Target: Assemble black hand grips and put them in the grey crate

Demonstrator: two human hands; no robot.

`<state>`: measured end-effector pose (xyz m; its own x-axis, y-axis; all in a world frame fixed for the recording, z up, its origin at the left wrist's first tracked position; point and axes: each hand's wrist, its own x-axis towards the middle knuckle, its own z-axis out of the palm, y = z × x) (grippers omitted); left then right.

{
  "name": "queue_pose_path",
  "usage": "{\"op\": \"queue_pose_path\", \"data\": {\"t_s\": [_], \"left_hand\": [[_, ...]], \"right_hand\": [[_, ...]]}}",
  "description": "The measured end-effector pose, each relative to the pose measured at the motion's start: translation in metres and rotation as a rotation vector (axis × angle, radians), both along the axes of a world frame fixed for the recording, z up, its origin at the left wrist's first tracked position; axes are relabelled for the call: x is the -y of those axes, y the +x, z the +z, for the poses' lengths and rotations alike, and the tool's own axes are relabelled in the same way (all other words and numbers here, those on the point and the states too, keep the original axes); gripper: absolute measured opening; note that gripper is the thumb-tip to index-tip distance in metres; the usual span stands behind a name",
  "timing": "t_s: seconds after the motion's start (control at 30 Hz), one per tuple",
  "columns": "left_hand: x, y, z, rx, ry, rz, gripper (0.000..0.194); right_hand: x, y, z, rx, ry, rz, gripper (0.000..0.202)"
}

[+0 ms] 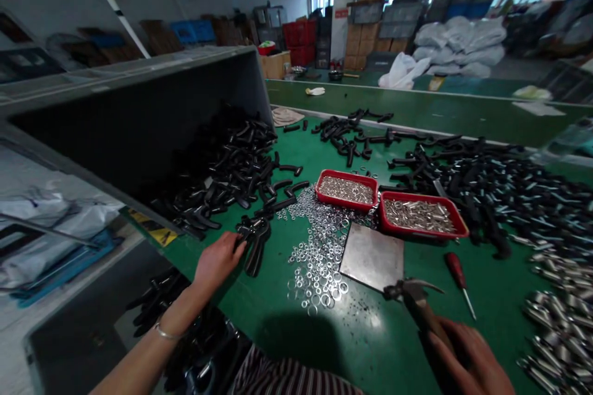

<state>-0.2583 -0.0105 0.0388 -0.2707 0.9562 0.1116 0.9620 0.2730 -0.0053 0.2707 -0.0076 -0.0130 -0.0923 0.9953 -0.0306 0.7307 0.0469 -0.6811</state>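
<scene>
My left hand [221,262] is closed on the edge of a black two-handled tool that looks like a clamp [256,245], at the left part of the green table. In my right hand [467,352] is a claw hammer [417,297], gripped by its handle, with the head close to the lower right corner of a square metal plate [373,254]. Loose metal rings [319,265] are spread between the clamp and the plate. To the right of the plate lies a screwdriver with a red handle [456,268].
Behind the plate stand a red tray of small metal parts [347,204] and a red tray of pins [430,234]. A tipped grey bin [262,83] spills black handles [236,163]. Black parts [523,185] and metal cylinders [563,327] are heaped at right.
</scene>
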Motion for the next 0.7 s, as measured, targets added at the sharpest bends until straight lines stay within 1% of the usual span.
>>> {"op": "queue_pose_path", "data": {"t_s": [0.03,0.1,0.17,0.23,0.27,0.33,0.4,0.5,0.6,0.63,0.7], "left_hand": [[-0.002,-0.001,0.000,-0.012,0.014,0.004,0.033],[-0.016,0.011,0.002,-0.024,0.082,-0.046,0.036],[-0.040,0.033,0.003,-0.010,0.089,-0.187,0.038],[-0.070,0.055,0.000,0.010,-0.011,-0.358,0.040],[-0.084,0.064,-0.004,0.010,-0.073,-0.421,0.041],[-0.110,0.077,-0.015,0.005,-0.168,-0.494,0.039],[-0.128,0.084,-0.026,0.014,-0.210,-0.533,0.032],[-0.136,0.086,-0.037,0.022,-0.220,-0.608,0.025],[-0.133,0.087,-0.040,-0.008,-0.229,-0.656,0.025],[-0.134,0.087,-0.040,-0.012,-0.233,-0.661,0.026],[-0.137,0.087,-0.040,0.000,-0.239,-0.652,0.028]], "right_hand": [[-0.005,-0.001,-0.004,0.036,0.051,0.064,0.043],[-0.015,-0.008,-0.007,0.088,0.107,0.138,0.043],[-0.022,-0.018,-0.003,0.128,0.134,0.149,0.040],[-0.022,-0.029,0.004,0.139,0.154,0.140,0.038],[-0.021,-0.032,0.008,0.137,0.165,0.135,0.038],[-0.018,-0.029,0.012,0.144,0.175,0.116,0.036],[-0.014,-0.012,0.013,0.172,0.183,0.062,0.032],[-0.015,0.039,0.017,0.286,0.197,-0.108,0.028],[-0.036,0.093,0.025,0.407,0.159,-0.283,0.024],[-0.047,0.106,0.028,0.414,0.141,-0.311,0.020],[-0.069,0.121,0.033,0.379,0.113,-0.331,0.011]]}}
